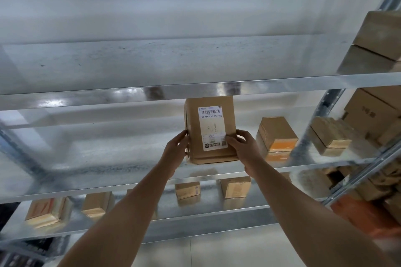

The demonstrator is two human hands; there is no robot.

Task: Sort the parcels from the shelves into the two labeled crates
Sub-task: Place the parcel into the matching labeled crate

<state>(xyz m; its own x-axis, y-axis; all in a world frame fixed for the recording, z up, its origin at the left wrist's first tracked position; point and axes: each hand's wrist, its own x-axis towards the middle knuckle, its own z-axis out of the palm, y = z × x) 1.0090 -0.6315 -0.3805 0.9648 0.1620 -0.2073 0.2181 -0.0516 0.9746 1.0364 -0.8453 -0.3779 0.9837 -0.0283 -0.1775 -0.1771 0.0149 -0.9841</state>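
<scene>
Gripping the labelled cardboard parcel [210, 130] between them, left hand [176, 152] and right hand [244, 149] clamp its lower sides; it looks stiff, probably light.

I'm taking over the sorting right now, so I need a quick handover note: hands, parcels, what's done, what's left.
Left hand and right hand grip the sides of one labeled box, label facing you, at the middle shelf.
Two stacked boxes sit to its right; more boxes wait on the shelf below.
The crates are not in view, so what is already sorted cannot be told.
Left: read the label, carry this box to its crate, then the rest.
</scene>
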